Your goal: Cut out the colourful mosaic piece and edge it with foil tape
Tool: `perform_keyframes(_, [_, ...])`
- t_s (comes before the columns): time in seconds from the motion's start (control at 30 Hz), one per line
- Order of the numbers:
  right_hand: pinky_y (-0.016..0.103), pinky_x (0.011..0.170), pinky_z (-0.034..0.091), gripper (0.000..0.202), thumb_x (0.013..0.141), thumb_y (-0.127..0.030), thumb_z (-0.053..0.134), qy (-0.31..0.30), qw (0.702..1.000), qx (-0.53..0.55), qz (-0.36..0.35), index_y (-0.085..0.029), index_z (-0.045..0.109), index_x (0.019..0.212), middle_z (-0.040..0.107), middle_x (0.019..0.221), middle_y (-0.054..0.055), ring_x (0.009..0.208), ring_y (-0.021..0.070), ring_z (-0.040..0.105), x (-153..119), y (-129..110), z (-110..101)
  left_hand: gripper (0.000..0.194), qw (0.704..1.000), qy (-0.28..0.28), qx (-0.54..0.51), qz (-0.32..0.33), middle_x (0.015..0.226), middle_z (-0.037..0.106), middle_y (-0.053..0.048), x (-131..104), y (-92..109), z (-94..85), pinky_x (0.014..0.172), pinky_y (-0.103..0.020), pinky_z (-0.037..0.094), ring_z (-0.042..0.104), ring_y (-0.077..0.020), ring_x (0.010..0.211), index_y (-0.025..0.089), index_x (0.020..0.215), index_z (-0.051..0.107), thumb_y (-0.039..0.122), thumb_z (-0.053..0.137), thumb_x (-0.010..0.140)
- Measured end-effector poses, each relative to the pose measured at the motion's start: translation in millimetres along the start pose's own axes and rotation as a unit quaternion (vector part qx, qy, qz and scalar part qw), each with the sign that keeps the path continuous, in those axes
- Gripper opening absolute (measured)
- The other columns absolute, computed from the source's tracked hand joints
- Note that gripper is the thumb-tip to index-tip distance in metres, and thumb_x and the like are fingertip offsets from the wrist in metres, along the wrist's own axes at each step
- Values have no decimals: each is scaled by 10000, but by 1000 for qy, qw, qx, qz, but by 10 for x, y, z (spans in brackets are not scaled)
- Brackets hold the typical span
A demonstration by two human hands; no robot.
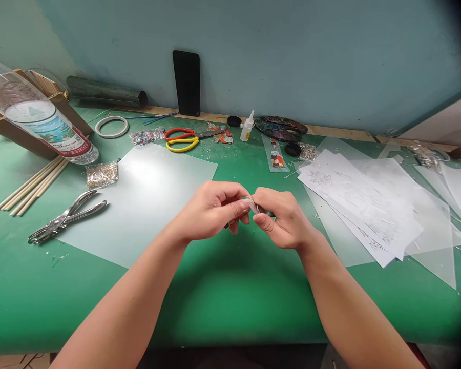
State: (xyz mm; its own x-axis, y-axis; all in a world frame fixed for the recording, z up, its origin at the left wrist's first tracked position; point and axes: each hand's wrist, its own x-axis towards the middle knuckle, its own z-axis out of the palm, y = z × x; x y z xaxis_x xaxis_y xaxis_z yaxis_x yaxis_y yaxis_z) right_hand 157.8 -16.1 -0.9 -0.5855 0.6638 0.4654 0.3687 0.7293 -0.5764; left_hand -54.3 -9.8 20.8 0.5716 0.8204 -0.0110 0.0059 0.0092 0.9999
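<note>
Both hands meet above the middle of the green table. My left hand (218, 210) is closed around a small red item (236, 220), mostly hidden by the fingers, with a pale edge under the thumb. Close against it, my right hand (278, 215) is closed on a small dark, shiny metal object (260, 209), whose shape is largely covered. The two held things touch or nearly touch between the thumbs. Behind the hands stand a white glue bottle (247, 127) and red-and-yellow-handled scissors (182, 140).
Translucent sheets (149, 189) lie left, printed papers (361, 200) right. Metal pliers (67, 218), wooden sticks (34, 187), a bead bag (102, 175) and a tilted water bottle (42, 120) are at the left. A black phone (187, 83) leans on the wall.
</note>
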Motion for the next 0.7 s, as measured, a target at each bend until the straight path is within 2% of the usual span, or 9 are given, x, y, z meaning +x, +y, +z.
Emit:
perform_keyframes(0.23, [294,573,294,392,1064,-475,420,5,1000,11,-10,-213,513,788,477,670,-8,619,142,431,0,12,4,289,999,-18,-43,-12,683,672,-20,-10,10,-2,492,-237,510,618,-119,513,142,846,685,426,708,895])
perform_keyframes(0.47, [299,571,301,398,1060,-500,419,6,1000,-1,-16,-211,541,814,490,663,-3,615,149,444,-7,18,-5,267,998,-31,-57,-27,659,661,-11,-18,21,-14,462,-223,479,616,-114,494,140,835,684,397,710,902])
perform_keyframes(0.7, [301,572,293,365,1055,-486,427,17,999,-15,-25,-214,543,840,492,663,-3,616,153,441,-17,37,10,323,996,-32,-70,-43,632,660,-13,-18,32,-14,448,-222,476,615,-119,478,137,810,682,448,754,863])
